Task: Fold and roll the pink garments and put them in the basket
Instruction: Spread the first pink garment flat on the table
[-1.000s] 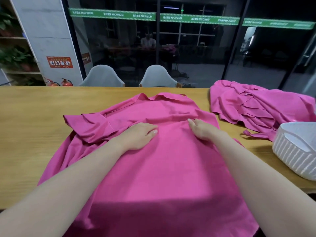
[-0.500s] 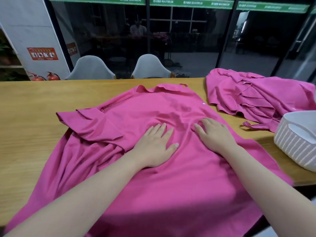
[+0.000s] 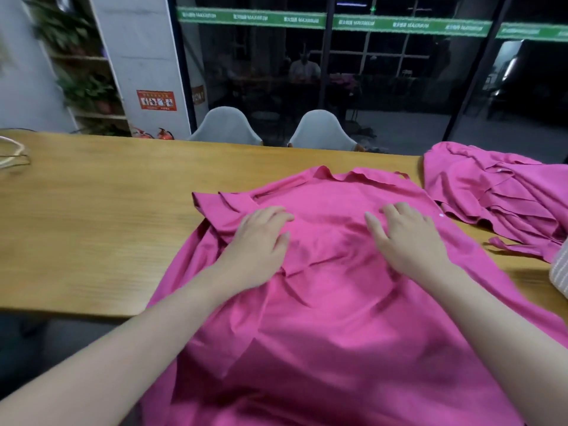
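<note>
A pink garment (image 3: 332,318) lies spread on the wooden table (image 3: 92,216), its collar at the far side and its hem hanging over the near edge. One sleeve is folded in at the left. My left hand (image 3: 261,241) rests flat on the cloth beside that folded sleeve. My right hand (image 3: 405,238) presses flat on the cloth to the right of it. Wrinkles bunch between the two hands. A second pink garment (image 3: 498,198) lies crumpled at the far right. Only a sliver of the white basket (image 3: 561,269) shows at the right edge.
Two white chairs (image 3: 319,130) stand behind the table's far edge. A thin hanger (image 3: 12,155) lies at the table's far left. Bare wood stretches left of the garment. A glass wall and plant shelves stand behind.
Both hands slid forward and apart over the cloth, pushing wrinkles between them. The view swung left, so the basket is nearly out of frame.
</note>
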The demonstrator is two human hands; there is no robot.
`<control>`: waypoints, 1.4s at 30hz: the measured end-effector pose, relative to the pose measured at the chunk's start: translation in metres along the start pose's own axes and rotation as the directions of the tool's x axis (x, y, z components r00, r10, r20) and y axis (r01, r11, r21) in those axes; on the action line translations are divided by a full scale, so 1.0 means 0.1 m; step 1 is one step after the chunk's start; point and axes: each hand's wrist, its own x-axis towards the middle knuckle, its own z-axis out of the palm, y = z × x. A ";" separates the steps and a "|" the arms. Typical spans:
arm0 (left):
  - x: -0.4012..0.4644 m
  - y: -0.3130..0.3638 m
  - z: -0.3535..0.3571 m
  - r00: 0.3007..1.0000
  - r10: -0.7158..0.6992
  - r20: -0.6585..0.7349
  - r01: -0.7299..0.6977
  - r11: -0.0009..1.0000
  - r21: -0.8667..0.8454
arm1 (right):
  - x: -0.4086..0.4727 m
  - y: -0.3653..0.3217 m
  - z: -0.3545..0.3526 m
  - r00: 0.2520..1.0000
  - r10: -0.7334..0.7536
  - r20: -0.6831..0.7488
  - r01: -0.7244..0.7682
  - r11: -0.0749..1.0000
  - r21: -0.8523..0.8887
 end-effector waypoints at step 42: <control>1.57 -2.63 -0.57 0.864 -0.420 -0.279 0.350 0.898 -0.268 | 2.46 -1.87 1.68 0.894 -0.447 0.017 0.416 0.846 0.335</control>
